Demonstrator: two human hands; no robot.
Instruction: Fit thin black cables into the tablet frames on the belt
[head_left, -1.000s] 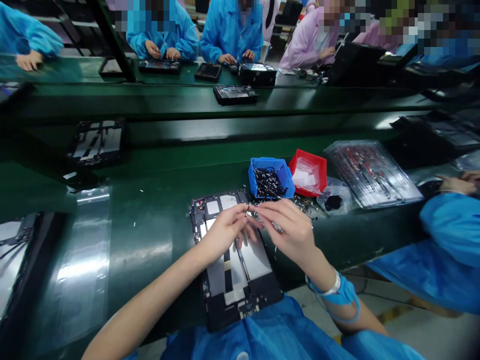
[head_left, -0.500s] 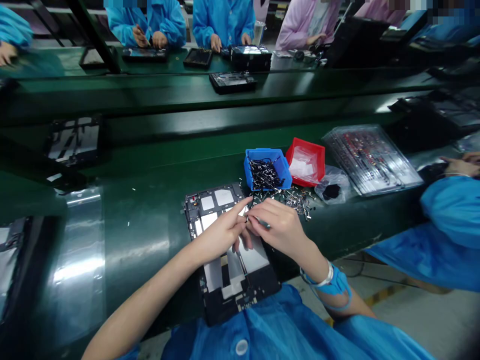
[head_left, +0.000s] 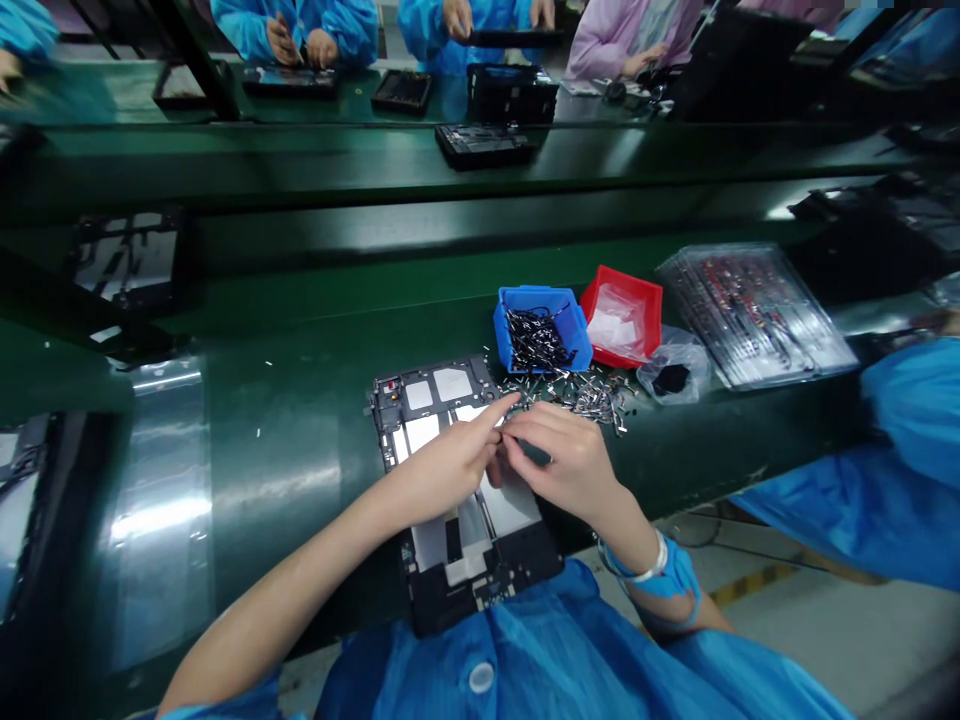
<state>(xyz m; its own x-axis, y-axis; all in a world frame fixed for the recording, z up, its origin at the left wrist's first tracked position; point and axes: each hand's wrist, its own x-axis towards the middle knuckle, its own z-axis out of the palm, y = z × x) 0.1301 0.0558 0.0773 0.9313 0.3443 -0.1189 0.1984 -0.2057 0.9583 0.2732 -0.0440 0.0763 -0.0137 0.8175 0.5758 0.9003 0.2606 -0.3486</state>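
Note:
An opened tablet-like device with white battery-like panels and a black lower part lies in front of me at the bench edge. Over its upper right side, my left hand has its index finger stretched out and its other fingers bent in. My right hand meets it there, thumb and index finger pinched together against the left fingertips. Whatever sits between the fingertips is too small to make out. Small metal-and-black pieces lie loose just beyond the right hand.
Behind the hands stand a blue bin of black pieces and a red bin holding clear plastic. A clear bag and stacked clear trays lie to the right. Another device is at left. Co-workers sit opposite and at right.
The view has shifted slightly. My hands stay together over the device, the fingertips moved only a little. Across the bench, a co-worker has lifted a dark flat part.

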